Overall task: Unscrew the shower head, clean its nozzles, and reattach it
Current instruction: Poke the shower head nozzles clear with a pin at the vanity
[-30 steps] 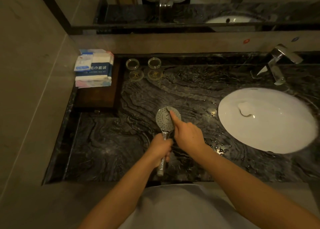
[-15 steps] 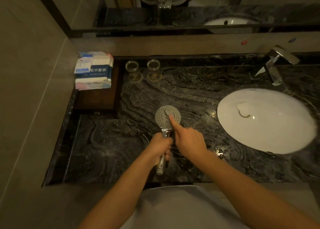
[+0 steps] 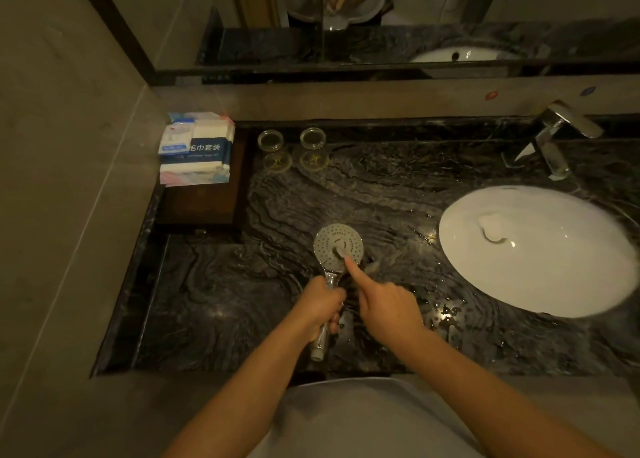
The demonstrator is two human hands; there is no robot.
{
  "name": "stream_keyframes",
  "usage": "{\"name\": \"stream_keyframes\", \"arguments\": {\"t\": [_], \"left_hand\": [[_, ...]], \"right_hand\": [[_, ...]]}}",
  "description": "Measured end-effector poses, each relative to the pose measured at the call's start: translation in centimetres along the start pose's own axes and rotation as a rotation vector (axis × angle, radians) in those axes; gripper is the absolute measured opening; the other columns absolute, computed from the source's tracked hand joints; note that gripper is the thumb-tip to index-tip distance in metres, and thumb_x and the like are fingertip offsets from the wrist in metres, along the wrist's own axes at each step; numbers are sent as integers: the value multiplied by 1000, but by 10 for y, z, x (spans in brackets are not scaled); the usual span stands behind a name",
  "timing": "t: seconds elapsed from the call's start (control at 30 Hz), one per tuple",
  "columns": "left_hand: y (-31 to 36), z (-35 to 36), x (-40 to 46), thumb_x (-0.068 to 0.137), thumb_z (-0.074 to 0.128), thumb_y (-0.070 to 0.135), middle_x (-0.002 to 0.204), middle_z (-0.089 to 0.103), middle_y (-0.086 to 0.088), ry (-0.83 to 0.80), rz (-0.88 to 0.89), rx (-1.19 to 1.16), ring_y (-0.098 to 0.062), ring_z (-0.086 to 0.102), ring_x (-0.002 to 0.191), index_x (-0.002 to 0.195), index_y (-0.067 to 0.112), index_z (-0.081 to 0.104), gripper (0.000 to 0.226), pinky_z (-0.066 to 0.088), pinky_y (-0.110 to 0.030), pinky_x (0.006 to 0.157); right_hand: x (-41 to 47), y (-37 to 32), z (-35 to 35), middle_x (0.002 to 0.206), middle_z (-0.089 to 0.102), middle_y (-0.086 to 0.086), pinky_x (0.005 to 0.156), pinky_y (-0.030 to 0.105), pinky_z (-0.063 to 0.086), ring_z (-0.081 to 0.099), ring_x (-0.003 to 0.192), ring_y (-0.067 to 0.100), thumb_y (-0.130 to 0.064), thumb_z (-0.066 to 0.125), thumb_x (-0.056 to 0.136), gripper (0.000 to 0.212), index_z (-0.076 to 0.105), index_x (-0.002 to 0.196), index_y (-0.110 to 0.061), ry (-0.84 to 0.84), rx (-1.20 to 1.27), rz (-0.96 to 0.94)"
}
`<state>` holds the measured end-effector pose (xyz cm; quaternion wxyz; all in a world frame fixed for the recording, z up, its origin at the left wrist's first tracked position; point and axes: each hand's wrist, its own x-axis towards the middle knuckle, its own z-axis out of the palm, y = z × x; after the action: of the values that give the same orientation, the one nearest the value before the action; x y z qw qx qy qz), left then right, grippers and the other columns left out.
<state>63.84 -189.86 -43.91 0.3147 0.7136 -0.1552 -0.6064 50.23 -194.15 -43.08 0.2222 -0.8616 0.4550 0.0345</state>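
Marble tabletop (image 3: 214,302), dark and veined, wet near the basin. Far left: towel packs (image 3: 197,149) on a wooden tray (image 3: 201,205); two glass cups (image 3: 292,139) beside it. Centre: left hand (image 3: 320,305), grip closed round the handle of the shower head (image 3: 337,246), nozzle face up above the tabletop. Right hand (image 3: 388,310): index finger extended, tip touching the nozzle face, other fingers curled. Right: white basin (image 3: 554,267), chrome faucet (image 3: 554,139) behind.

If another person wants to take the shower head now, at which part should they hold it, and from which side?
Probably the bare lower end of the handle of the shower head, coming from the near counter edge. The handle is slim and round, and that end sticks out below the left hand, which grips the middle. The nozzle face is wide, flat and turned up, with the right hand forefinger on it.
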Motion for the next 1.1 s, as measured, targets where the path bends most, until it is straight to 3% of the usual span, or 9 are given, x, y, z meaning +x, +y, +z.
{"name": "stream_keyframes", "arguments": {"t": [0.17, 0.37, 0.43, 0.57, 0.67, 0.87, 1.1], "left_hand": [[-5, 7, 0, 95, 45, 2, 59, 43, -4, 5, 0, -31, -11, 38, 39, 88, 11, 53, 14, 33, -22, 38], [-10, 2, -1, 96, 46, 4, 57, 46, -2, 14, -23, -41, -11, 39, 40, 89, 10, 58, 15, 34, -23, 39], [9, 9, -7, 96, 45, 2, 58, 46, -3, 2, 42, 37, -10, 39, 38, 91, 10, 57, 15, 33, -22, 38], [17, 9, -1, 94, 45, 1, 58, 45, -4, -1, 67, 28, -10, 38, 36, 93, 9, 56, 13, 33, -22, 37], [15, 2, 2, 95, 46, 1, 56, 45, -3, 26, 36, 2, -11, 38, 37, 91, 8, 57, 14, 32, -23, 38], [5, 8, -3, 94, 47, 3, 57, 44, -2, -7, 6, 17, -10, 39, 37, 95, 8, 58, 12, 33, -22, 39], [15, 3, -6, 95, 45, 1, 52, 47, -1, 21, 30, -22, -11, 39, 38, 85, 9, 57, 18, 32, -22, 38]], "right_hand": [[36, -6, -9, 74, 63, 8, 58, 36, 47, 59, 62, 27, -27, 37, 103, 65, -1, 153, -47, 56, 59, 63], [3, -9, 10, 78, 67, 9, 61, 39, 52, 64, 67, 27, -28, 37, 103, 68, -6, 151, -48, -44, 80, 31], [19, -1, -7, 78, 67, 10, 60, 38, 51, 64, 68, 29, -27, 38, 103, 68, -4, 152, -48, 69, 61, 60], [46, 0, -24, 80, 67, 12, 61, 38, 48, 64, 70, 32, -28, 36, 103, 64, 3, 153, -47, 113, 89, 70], [21, -7, -8, 75, 65, 10, 62, 41, 53, 63, 66, 29, -28, 37, 103, 67, -4, 152, -48, 57, 102, 49], [31, 0, -8, 80, 68, 12, 61, 38, 46, 64, 71, 32, -26, 36, 103, 66, -3, 153, -46, 66, 66, 68], [6, -12, 8, 74, 67, 8, 60, 38, 52, 62, 62, 25, -28, 36, 103, 68, -8, 151, -49, 61, 162, 51]]}}
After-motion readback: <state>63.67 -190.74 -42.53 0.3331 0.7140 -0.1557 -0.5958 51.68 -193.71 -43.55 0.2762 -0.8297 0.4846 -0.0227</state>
